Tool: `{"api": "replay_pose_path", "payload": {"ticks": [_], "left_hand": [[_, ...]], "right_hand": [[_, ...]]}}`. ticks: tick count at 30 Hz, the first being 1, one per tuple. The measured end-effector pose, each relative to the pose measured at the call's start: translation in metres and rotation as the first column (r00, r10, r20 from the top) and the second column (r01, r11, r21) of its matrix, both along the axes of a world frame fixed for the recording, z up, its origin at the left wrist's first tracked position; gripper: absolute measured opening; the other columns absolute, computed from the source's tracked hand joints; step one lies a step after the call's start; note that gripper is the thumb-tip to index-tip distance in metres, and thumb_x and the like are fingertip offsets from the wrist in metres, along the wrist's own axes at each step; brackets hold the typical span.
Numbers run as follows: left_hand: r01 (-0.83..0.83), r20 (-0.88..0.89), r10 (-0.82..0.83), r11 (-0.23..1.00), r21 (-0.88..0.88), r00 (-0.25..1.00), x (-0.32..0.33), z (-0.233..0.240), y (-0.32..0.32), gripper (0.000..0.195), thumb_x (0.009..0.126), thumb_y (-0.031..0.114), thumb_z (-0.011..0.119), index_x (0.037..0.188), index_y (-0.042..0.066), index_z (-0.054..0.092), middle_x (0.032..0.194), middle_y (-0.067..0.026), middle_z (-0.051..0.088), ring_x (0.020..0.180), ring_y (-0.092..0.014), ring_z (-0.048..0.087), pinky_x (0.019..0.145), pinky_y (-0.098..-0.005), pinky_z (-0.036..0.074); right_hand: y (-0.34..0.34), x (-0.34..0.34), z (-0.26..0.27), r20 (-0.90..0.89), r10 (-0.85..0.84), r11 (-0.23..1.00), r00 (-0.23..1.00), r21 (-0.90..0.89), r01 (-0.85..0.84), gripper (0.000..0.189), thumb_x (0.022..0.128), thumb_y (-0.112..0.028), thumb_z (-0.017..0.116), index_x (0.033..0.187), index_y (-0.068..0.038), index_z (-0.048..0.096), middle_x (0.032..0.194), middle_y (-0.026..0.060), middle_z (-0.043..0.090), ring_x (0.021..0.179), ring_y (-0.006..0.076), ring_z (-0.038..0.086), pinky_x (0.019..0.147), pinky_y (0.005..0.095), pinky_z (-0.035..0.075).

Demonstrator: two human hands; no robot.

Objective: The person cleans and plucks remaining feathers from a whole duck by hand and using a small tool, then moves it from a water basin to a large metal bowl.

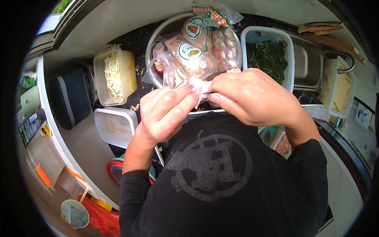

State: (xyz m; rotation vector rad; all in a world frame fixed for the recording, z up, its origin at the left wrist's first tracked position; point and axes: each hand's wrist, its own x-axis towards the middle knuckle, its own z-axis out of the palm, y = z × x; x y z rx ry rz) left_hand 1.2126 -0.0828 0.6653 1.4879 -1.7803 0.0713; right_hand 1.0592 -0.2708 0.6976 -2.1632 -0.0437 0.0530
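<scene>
My left hand [167, 111] pinches a piece of pale pink raw meat [196, 86], which may be partly wrapped in clear plastic. My right hand [254, 97] meets it from the right, with a thin dark tool, perhaps a small blade, between thumb and fingers; most of the tool is hidden by the hand. Just beyond both hands stands a large round metal bowl [150, 56]. Sealed plastic packs of meat [192, 56] with printed labels fill it, beside a clear bag of round pieces [226, 50]. A checkered plastic wrapper [217, 16] lies over its far rim.
Left of the bowl are a tub of pale shreds [112, 77] and a white plastic tub [115, 126]. On the right stand a tub of dark green leaves [268, 59], a metal sink [306, 62] with a faucet, and a tub of yellowish sheets [342, 89].
</scene>
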Motion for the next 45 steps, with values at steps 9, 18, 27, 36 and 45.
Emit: {"api": "replay_pose_path", "payload": {"ticks": [9,18,27,36,45], "left_hand": [[0.01,-0.033,-0.009,1.0,0.027,0.999,-0.003,0.002,0.004,0.035,0.062,0.003,0.066,0.096,-0.005,0.069,0.09,-0.016,0.068,0.062,-0.023,0.064,0.052,-0.0312,0.05],[0.015,-0.03,-0.014,0.999,0.031,0.999,-0.006,0.005,0.004,0.032,0.063,0.002,0.066,0.095,-0.005,0.069,0.088,-0.0152,0.068,0.063,-0.023,0.064,0.052,-0.0314,0.05],[0.011,-0.036,-0.011,1.0,0.018,0.999,-0.006,0.003,0.006,0.03,0.066,0.001,0.067,0.096,-0.005,0.069,0.09,-0.0164,0.069,0.061,-0.022,0.064,0.051,-0.0303,0.05],[0.011,-0.035,-0.011,1.0,0.0,0.999,-0.008,0.003,0.008,0.03,0.067,0.001,0.066,0.096,-0.005,0.069,0.09,-0.0165,0.069,0.061,-0.022,0.064,0.051,-0.0298,0.05],[-0.054,-0.263,0.09,0.989,0.141,0.961,-0.014,0.012,0.013,0.023,0.073,-0.01,0.068,0.095,-0.002,0.065,0.086,-0.0135,0.066,0.073,-0.028,0.065,0.065,-0.0345,0.054]], "right_hand": [[0.002,-0.002,-0.006,0.055,0.019,0.999,0.998,0.036,-0.021,0.014,0.094,-0.014,0.059,0.088,0.0,0.058,0.078,0.0151,0.06,0.073,0.0372,0.061,0.061,0.0436,0.048],[0.005,-0.003,-0.011,0.123,-0.006,0.998,0.992,0.069,-0.003,0.01,0.091,-0.009,0.061,0.086,-0.001,0.058,0.073,0.0151,0.058,0.068,0.037,0.06,0.058,0.0429,0.047],[0.004,-0.007,-0.011,0.087,-0.034,0.995,0.996,0.095,0.026,0.011,0.092,-0.009,0.061,0.087,0.0,0.057,0.073,0.0156,0.058,0.068,0.0377,0.06,0.059,0.0431,0.047],[0.008,-0.008,-0.009,0.059,0.002,0.992,0.998,0.128,-0.009,0.016,0.095,-0.016,0.057,0.092,0.0,0.06,0.077,0.0198,0.063,0.075,0.0418,0.062,0.065,0.0479,0.048],[0.013,-0.014,-0.02,0.146,-0.178,0.982,0.973,0.087,0.166,0.01,0.092,-0.009,0.062,0.097,0.0,0.061,0.077,0.0154,0.062,0.069,0.0345,0.063,0.06,0.0383,0.049]]}}
